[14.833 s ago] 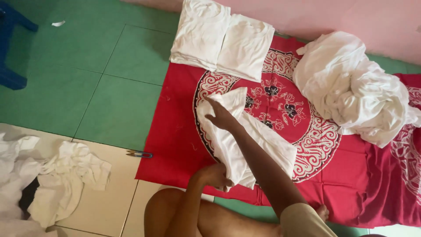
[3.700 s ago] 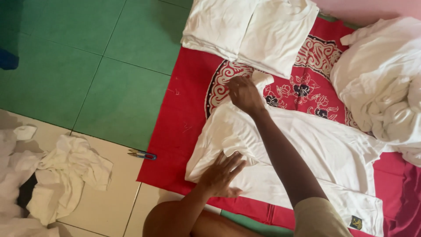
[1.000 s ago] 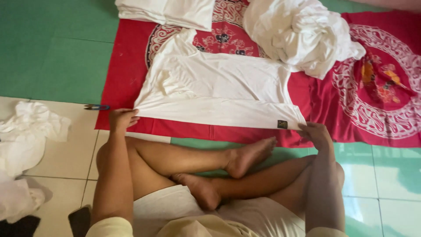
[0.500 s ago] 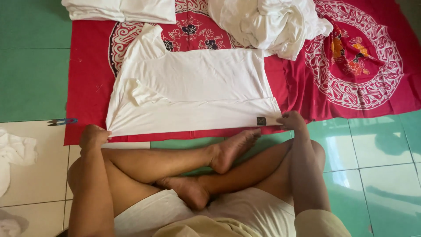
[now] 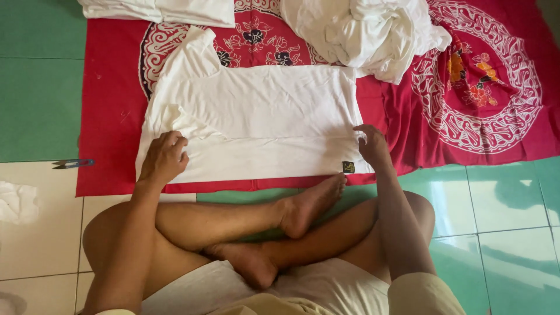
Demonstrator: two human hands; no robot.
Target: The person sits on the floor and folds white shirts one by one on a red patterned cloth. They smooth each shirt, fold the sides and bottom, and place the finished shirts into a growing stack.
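On the near edge of the red patterned cloth (image 5: 116,116) lies a white shirt (image 5: 262,122), spread flat. The left hand (image 5: 163,158) pinches its shoulder end; the right hand (image 5: 371,147) grips its hem end. A pile of white garments (image 5: 367,29) sits at the far edge.

The person wore pale, cream-coloured shorts (image 5: 245,289), their cloth lying in soft folds across the lap at six o'clock in the view. A sleeve (image 5: 423,294) of a khaki-beige top showed at five o'clock, and a sliver of the same cloth at seven o'clock (too little to tell its cut). Both forearms were bare, as were the legs and the feet. The left hand (image 5: 163,158) and the right hand (image 5: 372,147) carried no rings, watch or gloves.
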